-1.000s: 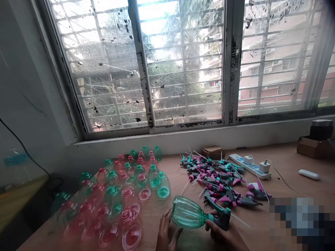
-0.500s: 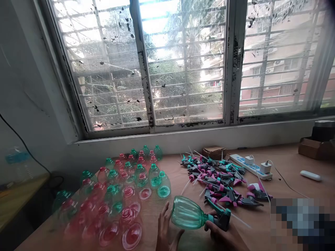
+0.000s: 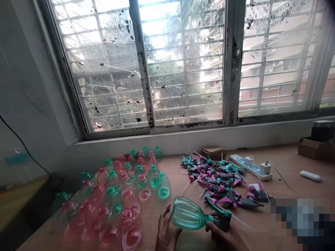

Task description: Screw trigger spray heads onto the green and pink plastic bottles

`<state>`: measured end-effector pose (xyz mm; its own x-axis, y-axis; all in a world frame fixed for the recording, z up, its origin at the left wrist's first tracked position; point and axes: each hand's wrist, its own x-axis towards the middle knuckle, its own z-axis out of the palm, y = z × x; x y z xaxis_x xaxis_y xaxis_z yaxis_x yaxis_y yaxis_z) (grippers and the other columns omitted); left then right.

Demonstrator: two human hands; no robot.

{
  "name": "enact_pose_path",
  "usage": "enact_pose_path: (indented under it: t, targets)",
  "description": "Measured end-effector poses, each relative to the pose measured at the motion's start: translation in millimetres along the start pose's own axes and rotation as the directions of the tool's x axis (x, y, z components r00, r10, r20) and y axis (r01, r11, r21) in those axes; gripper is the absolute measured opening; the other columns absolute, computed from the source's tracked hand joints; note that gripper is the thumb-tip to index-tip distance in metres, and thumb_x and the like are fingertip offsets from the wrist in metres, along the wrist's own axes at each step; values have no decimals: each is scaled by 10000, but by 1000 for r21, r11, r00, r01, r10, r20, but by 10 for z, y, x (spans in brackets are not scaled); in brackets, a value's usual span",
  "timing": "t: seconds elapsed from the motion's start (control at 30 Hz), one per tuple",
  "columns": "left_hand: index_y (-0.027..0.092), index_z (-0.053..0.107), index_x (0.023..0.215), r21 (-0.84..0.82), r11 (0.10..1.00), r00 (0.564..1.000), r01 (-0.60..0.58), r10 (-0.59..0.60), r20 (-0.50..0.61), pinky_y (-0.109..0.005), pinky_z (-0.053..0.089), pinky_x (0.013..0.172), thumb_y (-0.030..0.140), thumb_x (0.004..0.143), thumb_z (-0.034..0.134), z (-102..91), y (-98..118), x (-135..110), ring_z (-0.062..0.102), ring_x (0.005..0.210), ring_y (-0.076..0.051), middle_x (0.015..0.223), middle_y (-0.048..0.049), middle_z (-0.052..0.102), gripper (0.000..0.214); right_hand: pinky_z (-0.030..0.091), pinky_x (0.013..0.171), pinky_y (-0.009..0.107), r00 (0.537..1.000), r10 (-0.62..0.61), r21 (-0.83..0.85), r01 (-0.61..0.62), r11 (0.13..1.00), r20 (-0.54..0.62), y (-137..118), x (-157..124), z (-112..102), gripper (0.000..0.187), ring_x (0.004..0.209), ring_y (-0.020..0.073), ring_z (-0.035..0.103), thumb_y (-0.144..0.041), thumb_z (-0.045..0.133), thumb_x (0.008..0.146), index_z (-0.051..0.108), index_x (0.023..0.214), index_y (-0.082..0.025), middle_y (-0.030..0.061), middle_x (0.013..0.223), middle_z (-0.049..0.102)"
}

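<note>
A clear green plastic bottle (image 3: 187,214) lies on its side at the bottom centre, above the wooden table (image 3: 288,167). A teal and dark spray trigger head (image 3: 222,218) sits at its neck. My right hand (image 3: 224,237) is closed round the trigger head and the bottle's neck. My left hand (image 3: 165,230) cups the bottle's base, fingers spread against it. Both wrists run off the lower edge.
Several empty pink and green bottles (image 3: 123,190) stand crowded at the left. A heap of spray trigger heads (image 3: 220,177) with dip tubes lies right of centre. Behind it are a power strip (image 3: 251,165), a small cardboard box (image 3: 214,152) and a white object (image 3: 310,175).
My left hand has shifted a little up along the bottle's base. The bottle and my right hand have barely moved.
</note>
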<state>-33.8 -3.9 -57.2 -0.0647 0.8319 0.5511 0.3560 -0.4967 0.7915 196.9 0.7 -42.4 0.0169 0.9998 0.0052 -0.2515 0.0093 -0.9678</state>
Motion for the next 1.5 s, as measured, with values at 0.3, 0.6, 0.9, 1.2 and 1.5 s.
enact_pose_path:
  t: [0.3, 0.6, 0.9, 1.2, 1.5]
  targets:
    - [210, 632, 1249, 6, 1000, 999, 6, -6, -39, -493, 340, 1159, 558, 864, 590, 10, 11, 0, 462, 1364, -326, 1417, -138, 545, 521, 523, 842, 406, 990, -137, -145, 138, 980, 16, -169, -48, -38, 423, 902, 341, 691, -498, 858, 560, 748, 848, -208, 81, 867, 771]
    - [240, 634, 1263, 64, 996, 997, -67, 69, -31, -482, 372, 1143, 518, 836, 653, 21, -143, -2, 496, 1338, -326, 1405, -134, 556, 509, 370, 451, 274, 997, -63, -55, 62, 997, -34, -112, -45, 10, 472, 434, 145, 490, -621, 791, 621, 639, 790, -208, -23, 551, 629]
    - [207, 672, 1180, 63, 998, 996, -19, 24, -86, -519, 392, 1119, 584, 829, 626, 32, -146, 17, 520, 1312, -350, 1350, -156, 592, 517, 467, 977, 471, 994, -111, -201, 113, 973, 21, -43, 18, -95, 510, 1058, 392, 664, -512, 854, 553, 752, 943, -200, 109, 996, 790]
    - [235, 586, 1313, 103, 990, 995, -92, 96, -35, -488, 401, 1124, 506, 806, 697, 34, -118, 0, 516, 1321, -330, 1383, -139, 574, 585, 530, 614, 357, 999, -42, -154, 47, 987, 34, -166, -70, -19, 466, 615, 253, 666, -612, 797, 610, 711, 820, -205, 19, 627, 703]
    - [223, 612, 1279, 24, 999, 999, -21, 22, -43, -479, 401, 1122, 512, 819, 672, 15, 4, 8, 510, 1327, -334, 1383, -133, 578, 546, 525, 820, 406, 999, -49, -165, 46, 985, -12, -121, -50, -51, 462, 893, 335, 698, -488, 861, 543, 741, 882, -197, 65, 852, 770]
